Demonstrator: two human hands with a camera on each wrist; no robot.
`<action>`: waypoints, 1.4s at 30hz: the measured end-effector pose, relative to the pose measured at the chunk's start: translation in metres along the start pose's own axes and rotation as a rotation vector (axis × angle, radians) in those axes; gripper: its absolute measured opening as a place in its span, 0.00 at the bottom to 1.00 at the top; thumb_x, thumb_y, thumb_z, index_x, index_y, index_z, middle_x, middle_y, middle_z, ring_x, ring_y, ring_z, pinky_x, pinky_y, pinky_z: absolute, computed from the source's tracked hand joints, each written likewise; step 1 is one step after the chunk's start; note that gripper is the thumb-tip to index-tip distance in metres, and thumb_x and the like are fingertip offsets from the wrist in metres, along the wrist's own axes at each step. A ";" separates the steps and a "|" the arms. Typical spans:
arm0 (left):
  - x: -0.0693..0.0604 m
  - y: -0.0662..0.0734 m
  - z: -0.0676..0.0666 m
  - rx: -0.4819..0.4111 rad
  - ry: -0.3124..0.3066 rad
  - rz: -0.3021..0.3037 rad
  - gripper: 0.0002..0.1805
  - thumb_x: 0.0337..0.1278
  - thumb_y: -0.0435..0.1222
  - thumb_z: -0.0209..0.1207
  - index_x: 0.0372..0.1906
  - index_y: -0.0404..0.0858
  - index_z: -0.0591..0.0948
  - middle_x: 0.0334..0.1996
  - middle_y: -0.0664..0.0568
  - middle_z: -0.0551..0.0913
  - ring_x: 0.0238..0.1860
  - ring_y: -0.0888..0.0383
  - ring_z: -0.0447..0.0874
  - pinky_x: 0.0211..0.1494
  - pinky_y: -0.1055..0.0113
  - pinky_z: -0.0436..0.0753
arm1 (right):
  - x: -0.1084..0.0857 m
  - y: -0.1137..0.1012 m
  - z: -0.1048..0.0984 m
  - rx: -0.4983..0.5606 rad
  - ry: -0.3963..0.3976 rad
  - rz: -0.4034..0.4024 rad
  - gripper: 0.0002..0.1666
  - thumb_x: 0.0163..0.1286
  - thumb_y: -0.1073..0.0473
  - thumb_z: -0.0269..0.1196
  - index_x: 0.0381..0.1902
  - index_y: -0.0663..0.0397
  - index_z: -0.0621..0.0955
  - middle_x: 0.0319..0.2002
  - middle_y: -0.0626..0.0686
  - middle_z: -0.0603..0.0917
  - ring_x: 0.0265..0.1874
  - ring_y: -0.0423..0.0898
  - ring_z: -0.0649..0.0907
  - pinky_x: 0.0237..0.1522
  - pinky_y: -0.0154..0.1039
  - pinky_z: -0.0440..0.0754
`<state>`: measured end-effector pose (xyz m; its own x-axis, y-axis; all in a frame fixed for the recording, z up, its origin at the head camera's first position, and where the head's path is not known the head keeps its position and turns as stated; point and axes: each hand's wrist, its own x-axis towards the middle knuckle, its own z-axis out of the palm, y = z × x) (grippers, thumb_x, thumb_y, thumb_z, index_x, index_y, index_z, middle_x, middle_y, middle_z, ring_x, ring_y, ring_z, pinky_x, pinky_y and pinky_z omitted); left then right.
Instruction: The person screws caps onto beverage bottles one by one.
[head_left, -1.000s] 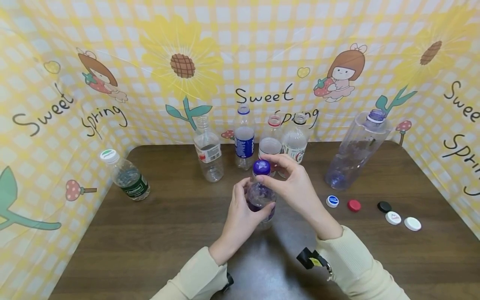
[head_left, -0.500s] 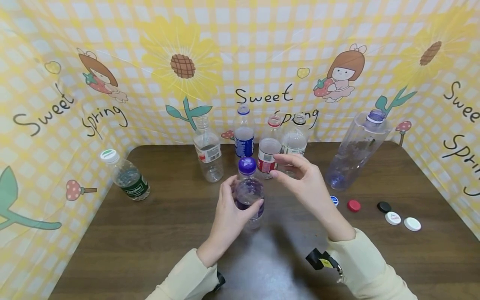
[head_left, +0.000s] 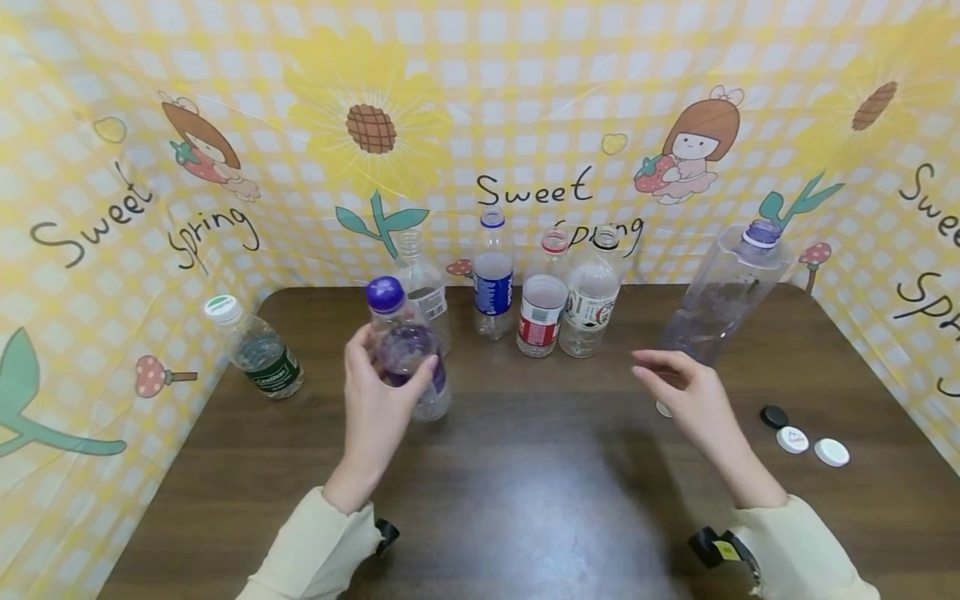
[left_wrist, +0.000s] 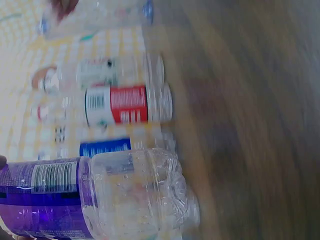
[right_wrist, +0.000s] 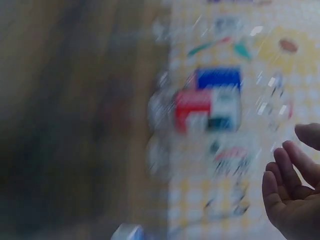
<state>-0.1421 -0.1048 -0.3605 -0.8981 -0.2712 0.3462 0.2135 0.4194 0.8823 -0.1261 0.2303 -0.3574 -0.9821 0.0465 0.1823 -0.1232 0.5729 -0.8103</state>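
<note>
Left hand [head_left: 378, 408]: grasping one purple-labelled bottle [head_left: 405, 346], purple cap [head_left: 385, 294] on, tilted, left of centre of the wooden table [head_left: 510, 500]. Right hand [head_left: 693, 396]: holding nothing, fingers loosely bent. Table right: one black cap [head_left: 774, 417], two white caps [head_left: 792, 440]. Row beyond: one red-labelled bottle [head_left: 542, 312], one blue-labelled bottle [head_left: 492, 287], both open-mouthed; one tall clear bottle [head_left: 723, 287] at right. Backdrop: yellow-checked cloth [head_left: 525, 100].

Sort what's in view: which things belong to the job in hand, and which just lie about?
Probably the job:
- purple-capped bottle, held in the left hand
- open bottles
- capped green-labelled bottle
- loose caps

Probably just setting:
- patterned cloth
- table
</note>
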 end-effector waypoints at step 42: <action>0.085 -0.062 -0.037 0.215 0.081 -0.129 0.46 0.58 0.44 0.62 0.71 0.32 0.50 0.67 0.35 0.60 0.70 0.41 0.60 0.73 0.49 0.60 | -0.047 0.166 -0.126 -0.460 0.014 0.481 0.27 0.59 0.66 0.51 0.57 0.76 0.67 0.54 0.83 0.66 0.47 0.74 0.69 0.45 0.62 0.64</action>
<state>-0.2168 -0.1861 -0.3737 -0.8771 -0.3992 0.2670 0.0044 0.5492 0.8357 -0.0826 0.4261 -0.4300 -0.9102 0.3929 -0.1306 0.4045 0.7763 -0.4834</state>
